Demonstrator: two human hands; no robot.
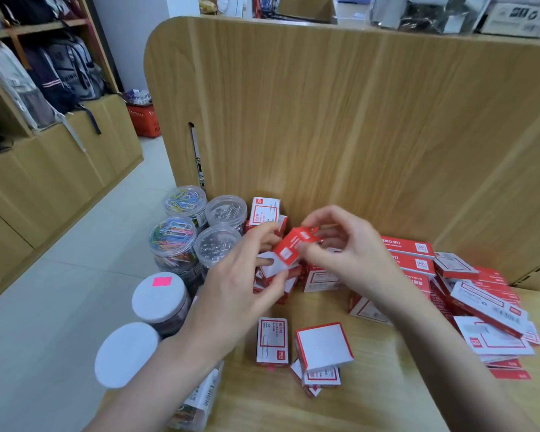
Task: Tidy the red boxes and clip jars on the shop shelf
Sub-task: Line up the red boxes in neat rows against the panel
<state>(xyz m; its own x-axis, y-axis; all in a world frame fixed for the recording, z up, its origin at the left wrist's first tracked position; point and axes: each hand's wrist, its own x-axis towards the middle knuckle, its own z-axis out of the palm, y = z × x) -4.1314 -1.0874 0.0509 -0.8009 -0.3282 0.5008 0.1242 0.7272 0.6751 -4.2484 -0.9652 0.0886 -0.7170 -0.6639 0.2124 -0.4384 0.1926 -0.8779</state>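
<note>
Both hands hold one small red and white box above the wooden shelf. My left hand grips its lower end. My right hand pinches its upper end, where a flap stands open. Several more red boxes lie loose below it, among them one flat box and one with its white side up. A heap of longer red boxes fills the right side. Clear clip jars stand at the shelf's left edge, two with white lids.
A tall wooden panel backs the shelf, and an angled wooden side closes it on the right. Left of the shelf is tiled floor, a red basket and cabinets with hanging backpacks.
</note>
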